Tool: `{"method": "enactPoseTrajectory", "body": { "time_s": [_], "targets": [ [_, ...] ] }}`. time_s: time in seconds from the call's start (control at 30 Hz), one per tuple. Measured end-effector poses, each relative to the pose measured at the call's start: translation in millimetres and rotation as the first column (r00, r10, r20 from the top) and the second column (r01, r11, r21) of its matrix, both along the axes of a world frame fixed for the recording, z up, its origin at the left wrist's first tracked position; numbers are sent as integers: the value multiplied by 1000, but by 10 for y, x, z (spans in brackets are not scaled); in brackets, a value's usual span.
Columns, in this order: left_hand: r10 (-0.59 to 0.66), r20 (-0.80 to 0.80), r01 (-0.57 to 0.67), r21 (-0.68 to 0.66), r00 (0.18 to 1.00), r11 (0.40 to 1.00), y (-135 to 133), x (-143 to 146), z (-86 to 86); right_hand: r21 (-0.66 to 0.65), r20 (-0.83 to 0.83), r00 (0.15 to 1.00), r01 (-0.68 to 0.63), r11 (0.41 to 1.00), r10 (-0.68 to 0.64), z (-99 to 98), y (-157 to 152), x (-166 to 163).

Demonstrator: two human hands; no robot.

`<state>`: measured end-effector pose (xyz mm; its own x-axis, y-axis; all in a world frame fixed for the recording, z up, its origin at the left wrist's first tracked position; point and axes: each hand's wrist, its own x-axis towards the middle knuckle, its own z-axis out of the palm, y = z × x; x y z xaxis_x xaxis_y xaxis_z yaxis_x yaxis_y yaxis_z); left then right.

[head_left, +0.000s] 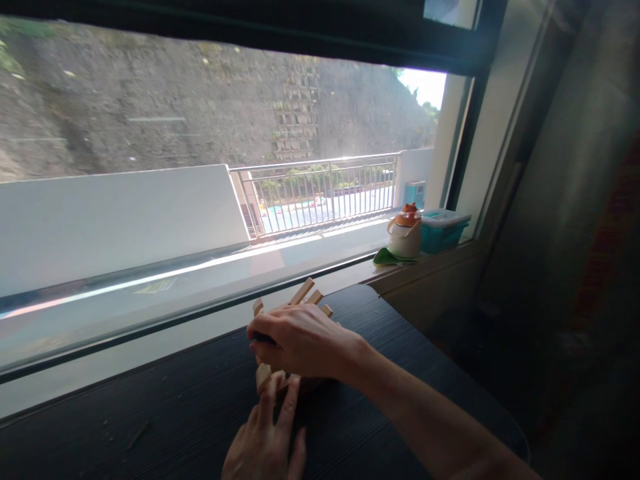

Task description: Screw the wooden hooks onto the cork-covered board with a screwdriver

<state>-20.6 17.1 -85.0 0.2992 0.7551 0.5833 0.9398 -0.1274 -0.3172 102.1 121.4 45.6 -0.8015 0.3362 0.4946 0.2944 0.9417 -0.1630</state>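
My right hand (pixel 310 337) is bent over the wooden pieces (pixel 303 291), its back toward me and its fingers curled in at the left. There is a dark patch beneath those fingers; I cannot make out whether it is a shadow or something I have hold of, so how tightly that hand is closed, and on what, I cannot tell.

My left hand (pixel 263 437) is nearer, cut off at the bottom edge. Its fingers reach forward to the near side of the wood, with the thumb standing apart to the right. The fingertips are beside a pale wooden stub (pixel 263 377); whether they pinch it or only rest there does not show.

The pieces lie near the far edge of the dark table (pixel 175 407), in front of the window. Several ends stick out past my right hand on its far side, tilted, but the middle is covered, so I cannot see how they join.

Far right, on the sill (pixel 385 275), a pale container (pixel 405 241) with an orange top stands next to a teal box (pixel 443 233). A green item (pixel 387 257) lies at the container's foot, its shape unclear. The right side of the scene sinks into shadow.
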Motion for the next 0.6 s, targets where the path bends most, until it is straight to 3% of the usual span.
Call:
{"method": "enactPoseTrajectory", "body": {
  "time_s": [0.13,0.47,0.6],
  "targets": [
    [10,8,-10,-3,1000,1000,-15,-13,-23,8,5,1000,-27,1000,27,17,-19,6],
    [31,43,-29,-52,999,998,-21,-31,-68,-74,-5,981,191,979,-191,-89,218,1],
    [18,46,-16,-47,999,999,-21,-47,-74,-64,-29,982,187,980,-189,-90,197,-3]
  ]
}}
